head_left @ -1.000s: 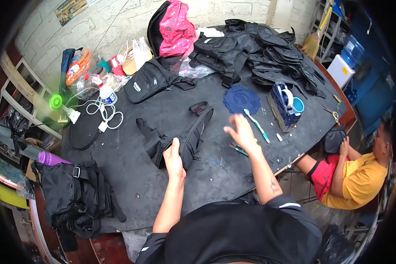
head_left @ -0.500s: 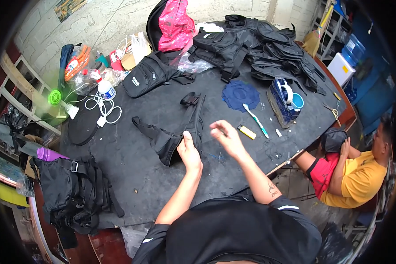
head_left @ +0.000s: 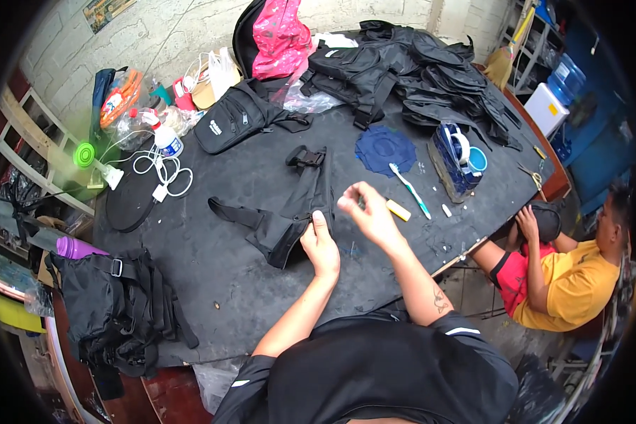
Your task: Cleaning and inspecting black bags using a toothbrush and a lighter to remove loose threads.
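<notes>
A small black bag [head_left: 308, 192] with a strap and a buckle lies on the dark worktable [head_left: 247, 318]. My left hand [head_left: 322, 249] grips its near edge, thumb on top. Just to the right, my right hand [head_left: 376, 220] is raised off the bag, its fingers curled together; whatever may be between them is too small to make out. Beyond that hand lies a yellow lighter [head_left: 398, 210], partly covered by it. A toothbrush [head_left: 411, 192] rests farther back, by a dark blue round cloth [head_left: 386, 151].
Black bags [head_left: 431, 71] are heaped at the back right, and more black bags [head_left: 120, 304] hang over the left edge. A tape dispenser [head_left: 456, 166], scissors [head_left: 531, 178], a spray bottle [head_left: 166, 138] and white cable [head_left: 164, 177] lie around. A person in yellow [head_left: 569, 283] sits at right.
My left hand and the bag's near end have shifted slightly right. My right hand has turned and drawn its fingers in, now overlapping the lighter. The seated person's hands moved on a black item.
</notes>
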### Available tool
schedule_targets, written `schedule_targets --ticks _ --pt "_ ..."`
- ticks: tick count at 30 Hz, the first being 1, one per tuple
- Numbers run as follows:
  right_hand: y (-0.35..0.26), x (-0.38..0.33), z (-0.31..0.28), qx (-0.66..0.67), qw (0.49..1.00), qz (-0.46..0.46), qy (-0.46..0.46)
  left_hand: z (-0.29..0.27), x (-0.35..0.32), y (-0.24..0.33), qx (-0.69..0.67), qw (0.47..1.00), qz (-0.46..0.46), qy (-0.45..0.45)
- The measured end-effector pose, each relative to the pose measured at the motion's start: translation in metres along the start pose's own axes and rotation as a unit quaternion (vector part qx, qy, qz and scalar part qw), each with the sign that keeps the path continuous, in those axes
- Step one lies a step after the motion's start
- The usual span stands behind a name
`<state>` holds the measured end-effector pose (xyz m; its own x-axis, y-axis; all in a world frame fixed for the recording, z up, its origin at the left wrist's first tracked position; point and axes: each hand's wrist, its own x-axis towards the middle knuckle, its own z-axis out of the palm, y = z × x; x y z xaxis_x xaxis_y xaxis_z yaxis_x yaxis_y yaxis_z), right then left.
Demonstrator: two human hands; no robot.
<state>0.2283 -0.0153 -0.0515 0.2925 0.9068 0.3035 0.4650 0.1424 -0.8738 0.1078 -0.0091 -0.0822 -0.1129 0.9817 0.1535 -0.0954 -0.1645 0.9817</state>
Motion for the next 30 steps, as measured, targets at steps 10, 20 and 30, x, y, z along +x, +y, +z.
schedule_targets --ticks 10,20,30 --pt "-0.028 -0.03 -0.001 -0.161 0.987 -0.02 0.009 0.01 -0.003 -0.002 -0.036 0.999 0.001 0.006" --pt "-0.001 -0.002 -0.01 0.417 0.866 0.223 -0.166 0.002 0.0 0.0 0.013 1.0 0.022 -0.015" --pt "0.012 0.038 0.016 0.164 0.975 -0.034 -0.143 -0.071 0.067 0.028 0.17 0.951 -0.155 -0.205"
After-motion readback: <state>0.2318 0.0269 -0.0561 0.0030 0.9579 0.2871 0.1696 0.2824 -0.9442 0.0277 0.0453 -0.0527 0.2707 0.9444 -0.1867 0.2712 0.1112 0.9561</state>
